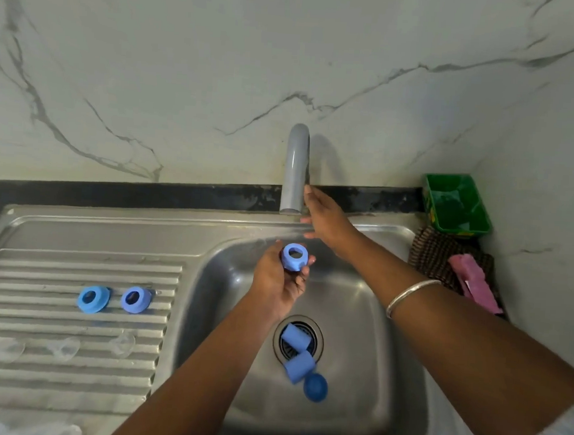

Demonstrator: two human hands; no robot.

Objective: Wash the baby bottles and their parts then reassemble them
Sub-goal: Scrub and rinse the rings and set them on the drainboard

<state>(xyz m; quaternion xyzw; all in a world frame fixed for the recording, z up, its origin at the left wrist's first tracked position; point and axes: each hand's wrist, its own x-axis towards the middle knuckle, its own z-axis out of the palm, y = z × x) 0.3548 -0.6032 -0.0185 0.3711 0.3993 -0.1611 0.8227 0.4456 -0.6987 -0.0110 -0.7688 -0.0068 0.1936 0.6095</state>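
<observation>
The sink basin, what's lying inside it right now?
Inside the sink basin, three blue bottle caps lie on and beside the drain strainer, partly covering it. Above, the left hand holds a blue ring. Whether water is pooled there cannot be told.
</observation>
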